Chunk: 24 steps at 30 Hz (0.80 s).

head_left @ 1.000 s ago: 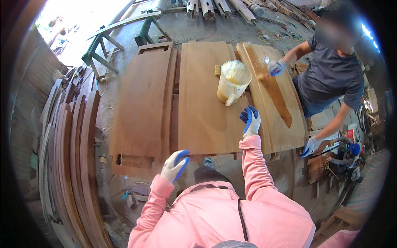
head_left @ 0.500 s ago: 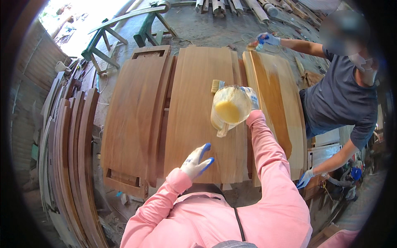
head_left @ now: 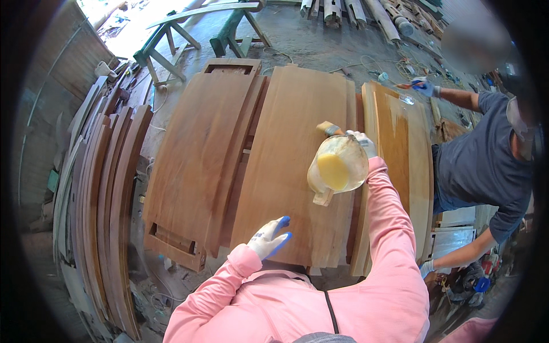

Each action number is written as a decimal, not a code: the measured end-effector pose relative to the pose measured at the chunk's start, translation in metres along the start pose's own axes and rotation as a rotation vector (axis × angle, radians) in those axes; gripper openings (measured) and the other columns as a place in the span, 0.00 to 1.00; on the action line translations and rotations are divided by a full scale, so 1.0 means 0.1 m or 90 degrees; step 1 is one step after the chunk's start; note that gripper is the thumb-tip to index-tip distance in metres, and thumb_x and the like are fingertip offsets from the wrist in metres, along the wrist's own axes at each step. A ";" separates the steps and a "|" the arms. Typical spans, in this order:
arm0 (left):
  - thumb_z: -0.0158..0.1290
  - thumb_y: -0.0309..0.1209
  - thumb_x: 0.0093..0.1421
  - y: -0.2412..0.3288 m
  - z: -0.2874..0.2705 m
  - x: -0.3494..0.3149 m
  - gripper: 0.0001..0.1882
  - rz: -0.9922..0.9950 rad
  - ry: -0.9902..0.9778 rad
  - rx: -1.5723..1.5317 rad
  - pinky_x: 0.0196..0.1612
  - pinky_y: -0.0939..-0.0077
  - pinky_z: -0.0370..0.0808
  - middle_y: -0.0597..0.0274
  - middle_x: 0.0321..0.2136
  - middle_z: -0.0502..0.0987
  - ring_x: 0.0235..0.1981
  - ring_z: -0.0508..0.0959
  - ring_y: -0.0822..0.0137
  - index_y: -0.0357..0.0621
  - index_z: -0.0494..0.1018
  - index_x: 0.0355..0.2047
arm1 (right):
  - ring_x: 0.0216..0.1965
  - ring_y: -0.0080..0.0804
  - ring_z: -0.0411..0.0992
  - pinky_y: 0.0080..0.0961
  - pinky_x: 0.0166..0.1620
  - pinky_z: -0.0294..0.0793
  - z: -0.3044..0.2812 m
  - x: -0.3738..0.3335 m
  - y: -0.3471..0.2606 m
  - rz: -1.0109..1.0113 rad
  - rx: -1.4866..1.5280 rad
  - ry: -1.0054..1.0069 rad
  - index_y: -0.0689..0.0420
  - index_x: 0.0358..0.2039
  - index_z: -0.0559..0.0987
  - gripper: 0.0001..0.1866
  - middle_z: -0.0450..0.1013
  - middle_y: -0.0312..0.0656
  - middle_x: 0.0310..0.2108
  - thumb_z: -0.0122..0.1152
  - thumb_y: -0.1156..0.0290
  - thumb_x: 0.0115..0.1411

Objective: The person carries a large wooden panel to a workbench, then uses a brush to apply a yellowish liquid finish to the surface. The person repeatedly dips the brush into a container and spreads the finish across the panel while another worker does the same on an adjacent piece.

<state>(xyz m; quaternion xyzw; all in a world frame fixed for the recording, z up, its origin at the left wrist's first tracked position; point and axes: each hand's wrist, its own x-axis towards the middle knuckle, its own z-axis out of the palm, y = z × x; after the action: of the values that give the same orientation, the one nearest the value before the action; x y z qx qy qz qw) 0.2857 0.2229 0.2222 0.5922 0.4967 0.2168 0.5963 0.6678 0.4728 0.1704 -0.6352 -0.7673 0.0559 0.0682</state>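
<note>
My right hand [head_left: 366,144], in a white glove, is closed on a pale, cloudy jug [head_left: 359,155] with yellow liquid in its bottom. The jug is above the right part of the middle wooden panel [head_left: 280,171]. A paintbrush [head_left: 329,128] sticks out past the jug's far rim, bristles to the left; the jug hides its handle, so whether my fingers also grip it cannot be seen. My left hand [head_left: 267,238], gloved in white with blue fingertips, is empty above the panel's near end, thumb and fingers apart.
A darker panel [head_left: 194,166] with slots lies left, a paler panel [head_left: 420,166] with a glossy wet band right. A co-worker [head_left: 483,154] beside it holds a small brush [head_left: 404,86]. Long boards [head_left: 123,171] stand at far left; sawhorses [head_left: 166,46] stand beyond.
The view has shifted, moving the panels rightward in the picture. My right hand still holds the jug; the brush beside it has tilted. The co-worker's brush has moved off the far panel end.
</note>
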 end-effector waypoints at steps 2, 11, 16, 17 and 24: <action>0.56 0.38 0.65 -0.08 -0.02 0.00 0.29 0.021 0.007 -0.038 0.62 0.66 0.67 0.49 0.57 0.73 0.59 0.72 0.55 0.39 0.65 0.62 | 0.46 0.49 0.76 0.46 0.49 0.75 -0.26 -0.11 -0.03 0.070 0.132 0.097 0.51 0.54 0.73 0.20 0.78 0.47 0.43 0.54 0.63 0.63; 0.54 0.37 0.67 -0.15 -0.13 -0.17 0.31 -0.073 -0.074 -0.172 0.62 0.71 0.67 0.52 0.63 0.67 0.64 0.67 0.61 0.39 0.60 0.66 | 0.27 0.19 0.71 0.17 0.29 0.73 -1.94 -1.15 -0.68 0.097 0.748 0.205 0.56 0.57 0.71 0.21 0.77 0.40 0.39 0.55 0.78 0.62; 0.54 0.37 0.67 -0.25 -0.27 -0.22 0.30 0.006 -0.152 -0.116 0.64 0.70 0.64 0.51 0.62 0.68 0.64 0.67 0.60 0.38 0.61 0.65 | 0.23 0.16 0.70 0.13 0.23 0.67 -2.28 -1.67 -1.33 0.225 0.701 0.192 0.55 0.53 0.74 0.18 0.77 0.38 0.33 0.57 0.75 0.62; 0.54 0.38 0.67 -0.30 -0.30 -0.25 0.30 0.018 -0.162 -0.118 0.64 0.70 0.65 0.51 0.62 0.68 0.64 0.68 0.60 0.38 0.61 0.65 | 0.21 0.15 0.69 0.13 0.21 0.66 -2.30 -1.73 -1.41 0.249 0.690 0.188 0.54 0.52 0.75 0.17 0.77 0.38 0.32 0.58 0.75 0.62; 0.54 0.35 0.67 -0.60 -0.51 -0.26 0.29 0.041 -0.208 -0.153 0.62 0.71 0.66 0.52 0.60 0.71 0.61 0.70 0.63 0.36 0.63 0.64 | 0.23 0.18 0.73 0.16 0.23 0.71 -2.21 -1.95 -1.67 0.306 0.829 0.046 0.58 0.50 0.74 0.16 0.77 0.37 0.31 0.61 0.70 0.62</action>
<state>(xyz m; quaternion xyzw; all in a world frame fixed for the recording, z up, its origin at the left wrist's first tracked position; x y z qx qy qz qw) 0.2121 0.2135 0.1852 0.5597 0.3446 0.1945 0.7281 0.5805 0.2496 0.4101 -0.6188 -0.4130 0.4971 0.4465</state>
